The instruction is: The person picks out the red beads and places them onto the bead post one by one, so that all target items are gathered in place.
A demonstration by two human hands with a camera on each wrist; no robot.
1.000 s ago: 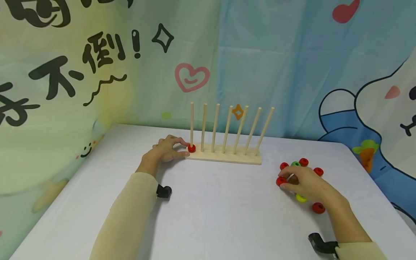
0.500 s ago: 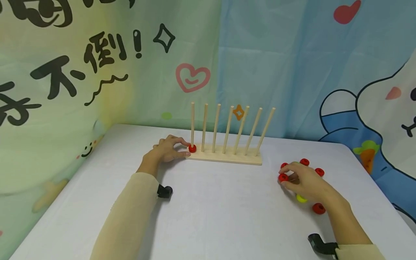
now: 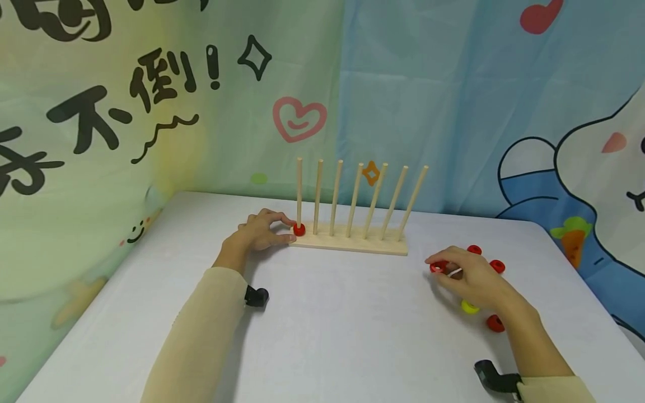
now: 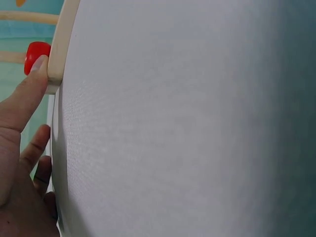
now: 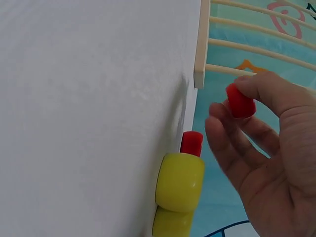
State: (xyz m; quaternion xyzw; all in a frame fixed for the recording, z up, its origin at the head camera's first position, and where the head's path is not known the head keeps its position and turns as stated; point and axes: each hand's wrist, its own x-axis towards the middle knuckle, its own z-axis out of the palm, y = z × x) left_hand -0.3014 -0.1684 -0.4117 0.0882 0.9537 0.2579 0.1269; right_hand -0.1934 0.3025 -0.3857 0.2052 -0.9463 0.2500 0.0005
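A printed cloth backdrop [image 3: 413, 101] with cartoon drawings and large characters hangs behind everything. In front of it lies the white worktop [image 3: 353, 330]. A cream sleeve [image 3: 196, 336] covers the person's left forearm. On the far part of the worktop stands a wooden peg stand [image 3: 347, 244], a long flat base with seven thin pegs.

The left hand [image 3: 258, 232] is at the left end of this stand. Its grip is an arch: thumb and index finger are parted, with the end of the base held between them; the other fingers are spread. The right hand [image 3: 471, 280] is raised a little above the worktop, at the right. Its grip is a pinch, with thumb and index finger close together on a red bead [image 5: 241, 101], which is held clear of the surface.

Around and below this hand lie loose beads: two red ones beyond it [image 3: 474, 249] [image 3: 497, 266], a third red one [image 3: 495, 323] nearer, and a yellow one [image 3: 470, 307] partly hidden. Another red bead [image 3: 299, 230] sits at the foot of the leftmost peg.
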